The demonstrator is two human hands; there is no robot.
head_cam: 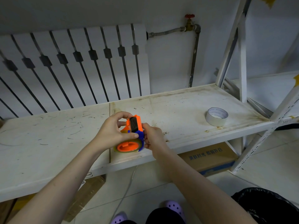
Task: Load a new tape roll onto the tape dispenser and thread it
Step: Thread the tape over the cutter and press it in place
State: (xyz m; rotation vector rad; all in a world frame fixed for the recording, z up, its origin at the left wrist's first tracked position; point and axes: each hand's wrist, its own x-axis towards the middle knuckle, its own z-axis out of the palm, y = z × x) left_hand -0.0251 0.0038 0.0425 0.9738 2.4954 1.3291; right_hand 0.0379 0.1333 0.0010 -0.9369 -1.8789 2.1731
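Storage or utility room: scuffed white metal shelving (194, 101), wall radiator (72, 62), cardboard box (210, 156) on tiled floor

orange-blue tape dispenser (132, 135), roll (140, 143) mounted

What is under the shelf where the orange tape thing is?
Under the white shelf a cardboard box with blue writing pokes out on the tiled floor. The shelf covers whatever sits further back.

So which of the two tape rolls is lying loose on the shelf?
The white roll, flat and untouched at the shelf's right end. The clear roll sits in the orange dispenser both hands hold.
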